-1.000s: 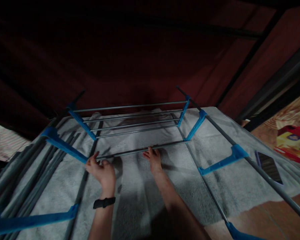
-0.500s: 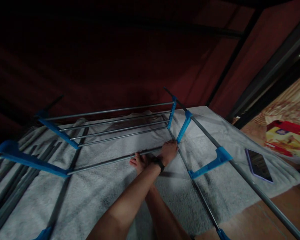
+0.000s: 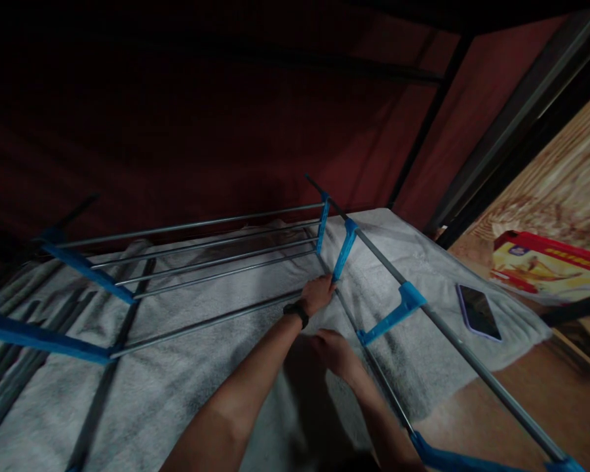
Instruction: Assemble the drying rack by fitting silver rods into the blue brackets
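Note:
A rack frame of grey metal rods and blue plastic brackets stands on a grey towel-like cloth (image 3: 187, 387). My left hand (image 3: 318, 295), a dark band on its wrist, is closed around the right end of a long metal rod (image 3: 216, 321). It touches the foot of a blue bracket (image 3: 345, 250), and its fingertips are partly hidden. My right hand (image 3: 333, 351) hovers over the cloth just below it, its fingers curled in with nothing showing in them. Beside it to the right is another blue bracket (image 3: 391, 321) on the side tubes.
Several parallel rods (image 3: 211, 244) span the back of the frame. Loose dark tubes (image 3: 29, 367) lie at the left. A phone (image 3: 479, 313) rests on the cloth at right, with a red and yellow box (image 3: 545, 265) beyond it. A dark red wall (image 3: 201, 144) stands behind.
My right hand has left the rod, moving from under my left forearm to the right, so my arms are uncrossed. My left hand stays at the rod's end. The view has shifted to the right.

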Demonstrator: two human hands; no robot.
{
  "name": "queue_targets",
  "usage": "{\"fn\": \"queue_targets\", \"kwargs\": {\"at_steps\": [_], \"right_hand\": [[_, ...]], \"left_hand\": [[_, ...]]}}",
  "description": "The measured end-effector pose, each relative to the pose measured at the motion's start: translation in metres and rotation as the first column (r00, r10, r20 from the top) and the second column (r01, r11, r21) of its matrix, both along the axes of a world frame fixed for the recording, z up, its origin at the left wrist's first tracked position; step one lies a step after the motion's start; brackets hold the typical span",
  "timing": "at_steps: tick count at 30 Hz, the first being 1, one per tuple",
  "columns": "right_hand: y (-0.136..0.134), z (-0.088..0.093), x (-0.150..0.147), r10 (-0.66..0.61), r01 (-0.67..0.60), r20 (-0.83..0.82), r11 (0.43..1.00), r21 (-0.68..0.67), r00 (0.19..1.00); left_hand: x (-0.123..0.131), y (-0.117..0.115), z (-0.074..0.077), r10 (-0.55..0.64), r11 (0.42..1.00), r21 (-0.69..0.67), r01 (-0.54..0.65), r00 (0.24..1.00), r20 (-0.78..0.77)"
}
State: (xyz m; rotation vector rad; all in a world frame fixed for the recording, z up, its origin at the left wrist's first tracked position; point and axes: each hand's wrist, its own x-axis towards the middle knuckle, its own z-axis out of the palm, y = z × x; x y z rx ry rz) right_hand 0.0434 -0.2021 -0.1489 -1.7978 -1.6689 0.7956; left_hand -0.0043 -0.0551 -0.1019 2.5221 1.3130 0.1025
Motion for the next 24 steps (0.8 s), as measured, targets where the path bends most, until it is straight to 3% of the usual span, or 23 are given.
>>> {"fn": "queue_targets", "kwargs": {"at_steps": [3, 5, 7, 11, 15, 19, 24], "right_hand": [[-0.014, -0.005, 0.037, -0.22, 0.193, 0.147, 0.965, 0.179, 0.964], [-0.011, -0.012, 0.044, -0.287, 0.216, 0.192, 0.922, 0.322, 0.938], [0.002, -0.019, 0.041, -0.304, 0.204, 0.219, 0.901, 0.383, 0.927], [0.042, -0.022, 0.031, -0.408, 0.302, 0.31, 0.892, 0.336, 0.859], [0.072, -0.012, 0.037, -0.38, 0.317, 0.431, 0.924, 0.213, 0.818], [0.086, -0.003, 0.052, -0.328, 0.269, 0.532, 0.945, 0.187, 0.781], [0.096, -0.003, 0.063, -0.312, 0.233, 0.512, 0.949, 0.214, 0.8]], "left_hand": [[-0.001, -0.001, -0.002, 0.001, 1.0, 0.0, -0.001, 1.0, 0.015], [-0.001, -0.002, -0.004, -0.001, 1.0, 0.006, 0.0, 1.0, 0.029], [-0.002, -0.002, -0.004, -0.003, 1.0, 0.016, 0.002, 0.999, 0.043], [-0.004, -0.001, -0.001, -0.008, 1.0, 0.018, 0.007, 0.999, 0.049], [-0.005, -0.002, 0.003, -0.016, 1.0, 0.025, 0.015, 0.999, 0.051], [-0.008, -0.003, 0.004, -0.037, 0.999, 0.015, 0.036, 0.998, 0.057], [-0.011, -0.001, 0.003, -0.035, 0.999, 0.024, 0.033, 0.996, 0.077]]}}
